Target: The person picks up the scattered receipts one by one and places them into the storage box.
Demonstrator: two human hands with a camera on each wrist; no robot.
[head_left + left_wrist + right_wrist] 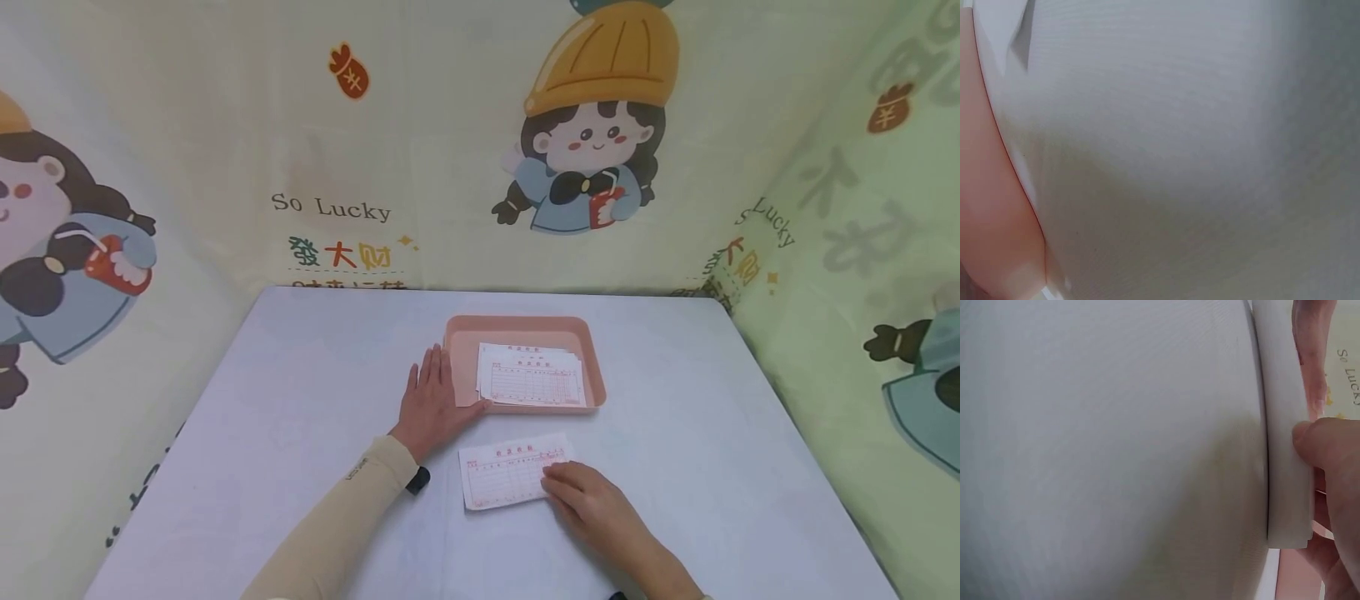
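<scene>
My left hand [433, 408] lies at the left side of a pink tray [525, 408], fingers straight and thumb stretched along its front-left corner. Inside the tray are white receipt pads [534, 379] with red print, overlapping one another. In front of the tray, a further receipt pad [504, 475] lies slightly tilted on the table. My right hand [600, 504] grips its right end, with fingers over the printed top. The right wrist view shows this pad's thick white side [1290, 487] and my thumb [1319, 444] pressed against it.
A white table [337, 358] spreads around the tray on all sides. Behind it hangs a cream cloth [442, 150] printed with cartoon figures and lettering, which also covers both sides. A dark band [418, 481] sits at my left wrist.
</scene>
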